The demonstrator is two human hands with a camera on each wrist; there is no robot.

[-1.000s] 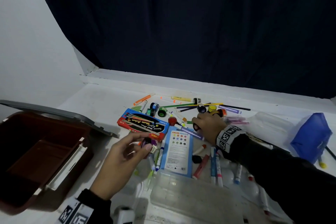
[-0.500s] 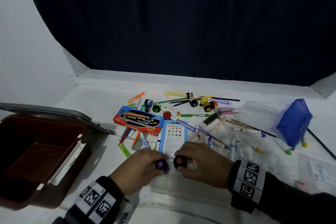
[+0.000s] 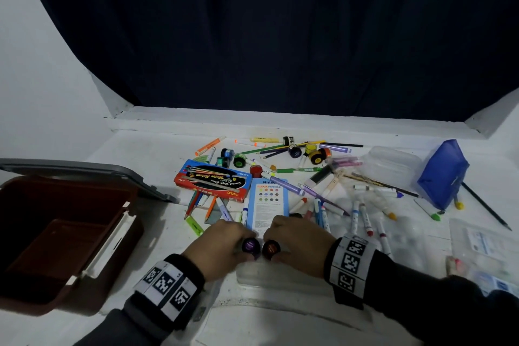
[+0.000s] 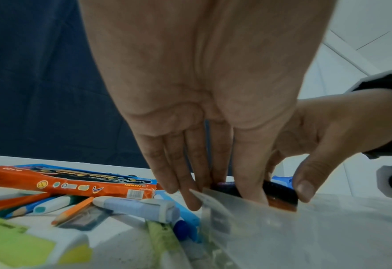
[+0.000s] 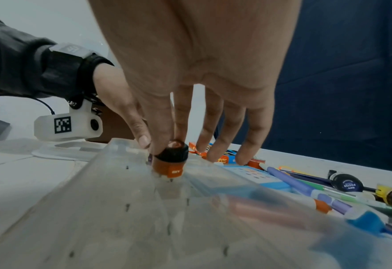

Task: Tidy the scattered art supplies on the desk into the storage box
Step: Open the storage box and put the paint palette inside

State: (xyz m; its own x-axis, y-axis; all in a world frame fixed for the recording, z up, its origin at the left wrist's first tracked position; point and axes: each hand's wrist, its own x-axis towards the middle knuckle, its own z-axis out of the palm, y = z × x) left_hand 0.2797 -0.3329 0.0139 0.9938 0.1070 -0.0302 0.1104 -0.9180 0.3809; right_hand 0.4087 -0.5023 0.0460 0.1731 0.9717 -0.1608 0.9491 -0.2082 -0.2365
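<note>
Storage box (image 3: 64, 236) sits open at the table's (image 3: 146, 154) near left, ready for loading. Clear tray (image 3: 283, 275) near centre: left hand (image 3: 217, 250) pinches purple paint pot (image 3: 250, 245), right hand (image 3: 300, 244) pinches orange paint pot (image 5: 170, 160), apparently seating both in its slots.

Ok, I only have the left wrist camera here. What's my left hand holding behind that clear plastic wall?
Observer: The head camera shows the left hand holding a small purple paint pot.
Operator: And the right one?
Observer: The right hand pinches an orange paint pot with a black cap, upright at the clear tray.
Operator: Where's the storage box?
Observer: The brown storage box sits open at the desk's left side, apart from both hands.
</note>
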